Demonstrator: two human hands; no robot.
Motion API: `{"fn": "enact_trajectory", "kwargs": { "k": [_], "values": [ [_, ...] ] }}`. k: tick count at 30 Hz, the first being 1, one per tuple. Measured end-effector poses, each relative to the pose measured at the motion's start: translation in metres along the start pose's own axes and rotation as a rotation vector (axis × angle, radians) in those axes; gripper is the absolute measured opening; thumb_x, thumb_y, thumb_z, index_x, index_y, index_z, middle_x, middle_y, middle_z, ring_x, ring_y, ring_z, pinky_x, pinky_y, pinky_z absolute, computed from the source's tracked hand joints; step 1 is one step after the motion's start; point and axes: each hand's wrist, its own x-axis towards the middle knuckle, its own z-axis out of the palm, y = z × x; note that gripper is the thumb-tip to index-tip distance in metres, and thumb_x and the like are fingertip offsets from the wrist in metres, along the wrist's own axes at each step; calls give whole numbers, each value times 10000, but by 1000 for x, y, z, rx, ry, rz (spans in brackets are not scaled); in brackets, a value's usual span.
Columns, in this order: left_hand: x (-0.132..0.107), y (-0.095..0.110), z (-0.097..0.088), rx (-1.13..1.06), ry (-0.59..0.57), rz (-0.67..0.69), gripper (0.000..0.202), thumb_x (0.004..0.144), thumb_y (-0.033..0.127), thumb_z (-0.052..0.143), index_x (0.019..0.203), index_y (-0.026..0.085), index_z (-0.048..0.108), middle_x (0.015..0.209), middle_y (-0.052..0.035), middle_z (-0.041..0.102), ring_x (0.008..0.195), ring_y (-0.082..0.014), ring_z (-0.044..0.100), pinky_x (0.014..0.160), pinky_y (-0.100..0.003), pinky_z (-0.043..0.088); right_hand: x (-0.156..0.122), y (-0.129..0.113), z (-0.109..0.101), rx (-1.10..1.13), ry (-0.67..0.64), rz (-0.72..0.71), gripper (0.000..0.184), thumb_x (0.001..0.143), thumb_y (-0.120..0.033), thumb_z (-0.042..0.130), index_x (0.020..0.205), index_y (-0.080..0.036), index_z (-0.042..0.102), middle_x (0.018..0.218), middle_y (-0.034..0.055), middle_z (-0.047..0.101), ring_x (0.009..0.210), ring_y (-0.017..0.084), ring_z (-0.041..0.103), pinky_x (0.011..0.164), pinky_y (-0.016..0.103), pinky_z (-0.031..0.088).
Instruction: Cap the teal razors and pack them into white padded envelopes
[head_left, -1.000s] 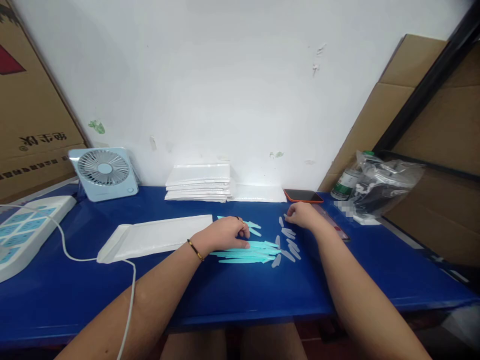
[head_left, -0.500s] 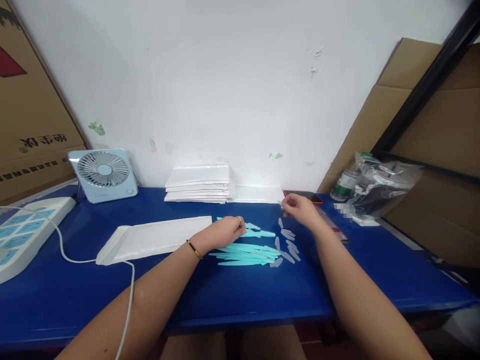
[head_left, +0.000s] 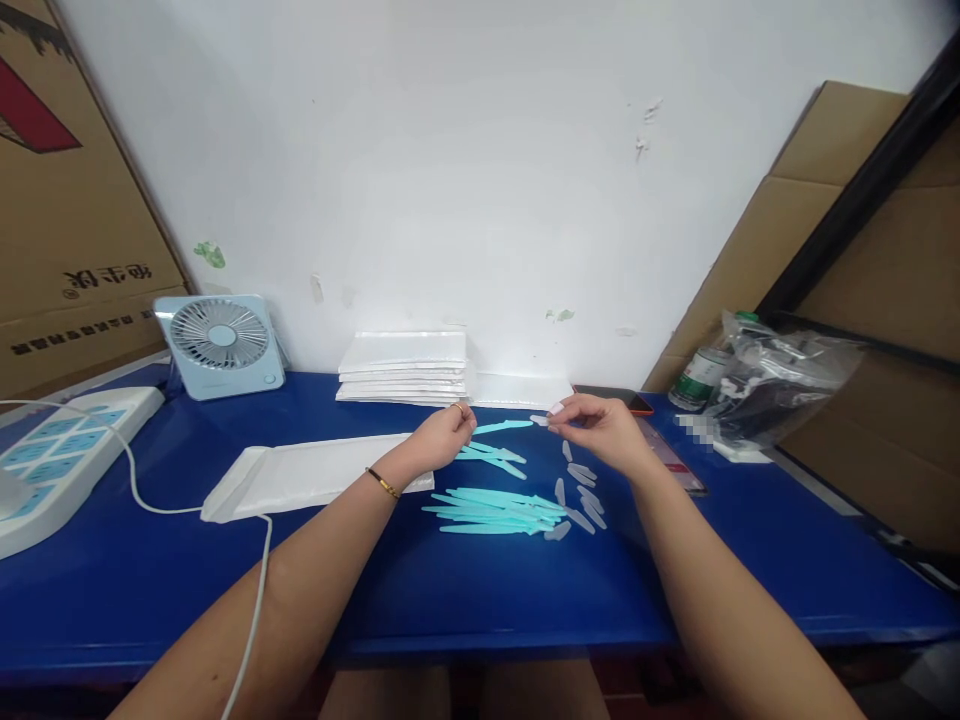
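My left hand [head_left: 448,434] is closed in a pinch on the end of a slim turquoise eyebrow razor [head_left: 504,427], which points right. My right hand [head_left: 596,428] pinches a small translucent cap [head_left: 538,420] close to the razor's tip; whether they touch I cannot tell. Beneath my left hand lie a few more turquoise razors [head_left: 499,457], partly crossed. Nearer the front edge is a bundle of several razors [head_left: 495,512]. Loose translucent caps [head_left: 589,500] are scattered to the right of that bundle.
A white padded envelope [head_left: 315,478] lies left, partly behind my left forearm. A stack of envelopes [head_left: 401,365] stands by the wall. Around the blue table are a fan [head_left: 222,345], power strip [head_left: 82,450], white cable [head_left: 262,570], phone [head_left: 626,402], bottle [head_left: 699,378] and plastic bag [head_left: 787,385].
My left hand has lifted a turquoise razor from the upper group and moved slightly up. My right hand has brought the cap left to the razor's tip. The view has shifted slightly.
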Motion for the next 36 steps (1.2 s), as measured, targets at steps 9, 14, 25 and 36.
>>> {"fn": "enact_trajectory", "kwargs": {
  "k": [9,14,25,36],
  "values": [
    [-1,-1,0,48,17,31,120,844,267,364,792,202,451,666,9,519,571,-128,439,544,-249,342,0,2,6,-34,-19,52,149,672,-312,715,726,-174,699,813,67,676,726,188,630,646,316,518],
    [-3,2,3,74,23,67,140,863,288,353,817,205,455,676,5,528,576,-134,452,547,-255,356,-1,3,12,-3,-77,50,136,683,-300,708,747,-180,706,823,62,680,743,186,636,666,312,517],
    [-2,4,11,346,52,113,165,844,289,438,901,198,562,884,-47,628,868,-202,559,735,-302,406,2,22,10,-152,-142,219,244,675,-375,690,820,-179,697,803,49,704,731,187,649,675,289,506],
    [-19,26,25,293,-408,111,215,744,393,570,825,209,646,784,-11,651,670,-148,570,537,-235,365,4,40,-6,-675,-301,569,95,652,-262,692,660,-171,669,676,41,672,627,156,604,543,234,400]
  ]
}}
